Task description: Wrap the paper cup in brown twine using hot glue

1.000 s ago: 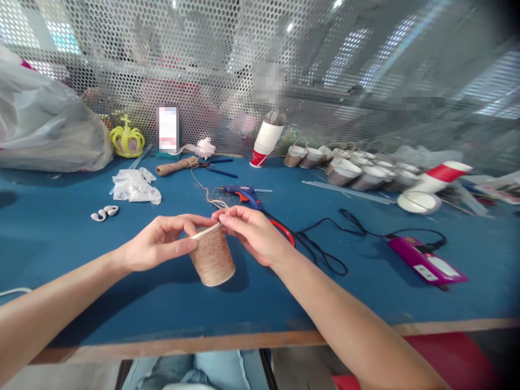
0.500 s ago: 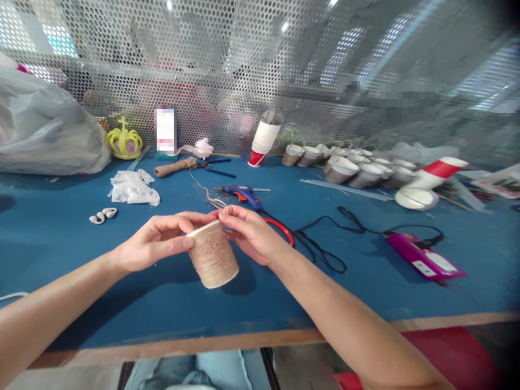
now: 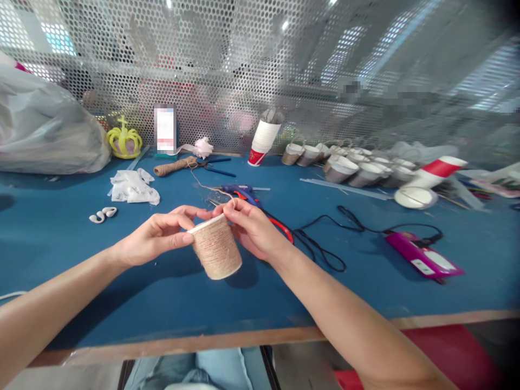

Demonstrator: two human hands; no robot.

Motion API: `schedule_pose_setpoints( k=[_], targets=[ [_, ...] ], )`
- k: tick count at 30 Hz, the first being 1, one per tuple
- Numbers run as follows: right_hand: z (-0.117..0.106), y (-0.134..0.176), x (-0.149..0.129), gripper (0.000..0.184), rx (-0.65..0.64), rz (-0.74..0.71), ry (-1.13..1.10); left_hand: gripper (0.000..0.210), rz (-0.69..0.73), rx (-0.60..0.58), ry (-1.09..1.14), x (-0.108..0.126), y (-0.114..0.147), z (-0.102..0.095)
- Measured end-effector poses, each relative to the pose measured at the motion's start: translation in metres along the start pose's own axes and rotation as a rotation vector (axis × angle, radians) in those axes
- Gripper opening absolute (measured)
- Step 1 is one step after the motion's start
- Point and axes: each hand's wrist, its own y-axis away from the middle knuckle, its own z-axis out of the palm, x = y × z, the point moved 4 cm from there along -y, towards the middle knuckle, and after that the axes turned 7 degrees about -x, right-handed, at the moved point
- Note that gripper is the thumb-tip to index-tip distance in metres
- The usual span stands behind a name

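A paper cup (image 3: 218, 250) wound with tan jute twine is held tilted above the table, its white rim up. My left hand (image 3: 160, 233) grips it at the rim on the left, thumb in front and fingers behind. At the rim's right side, my right hand (image 3: 252, 225) pinches the jute twine (image 3: 202, 184) between thumb and forefinger; its other fingers are partly hidden behind the cup. The strand runs back to a twine spool (image 3: 173, 167) lying on the table. Just beyond my right hand lies a blue glue gun (image 3: 244, 193).
Pliers (image 3: 217, 167) lie beside the spool. Stacked paper cups (image 3: 264, 142) and several wrapped cups (image 3: 341, 169) stand along the perforated screen. A black cord reaches a purple power strip (image 3: 424, 254) at right. Crumpled white plastic (image 3: 134, 187) and a yellow crown (image 3: 124, 142) are at left.
The cup has shifted slightly up and right. My right hand has moved a little right and up with the twine, and a twine loop now shows above its fingers.
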Motion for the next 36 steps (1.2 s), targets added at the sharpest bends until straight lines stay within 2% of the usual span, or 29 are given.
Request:
schedule_pose_setpoints(
  k=[7, 12, 16, 21, 26, 31, 36],
  targets=[
    [0.000, 0.002, -0.002, 0.021, 0.003, -0.001, -0.005, 0.013, -0.023, 0.030, -0.006, -0.005, 0.001, -0.005],
    [0.000, 0.003, -0.005, 0.023, 0.011, -0.007, 0.051, 0.011, -0.073, 0.096, 0.053, -0.012, 0.002, -0.010],
    [-0.001, 0.002, -0.006, 0.022, -0.002, -0.053, 0.118, 0.009, -0.088, 0.096, 0.063, -0.015, 0.002, -0.011],
    [-0.005, 0.002, -0.010, 0.019, 0.017, -0.159, 0.414, 0.012, -0.162, 0.039, -0.083, -0.015, 0.001, -0.012],
    [0.004, 0.006, -0.012, 0.019, -0.044, -0.166, 0.760, 0.018, -0.175, -0.038, -0.340, -0.010, -0.001, -0.004],
    [0.018, 0.008, -0.013, 0.017, -0.067, -0.218, 0.937, 0.017, -0.112, 0.041, -0.444, -0.004, -0.003, 0.005],
    [0.024, 0.008, -0.012, 0.016, -0.037, -0.214, 0.991, 0.009, -0.109, 0.126, -0.446, -0.003, -0.004, 0.008]
  ],
)
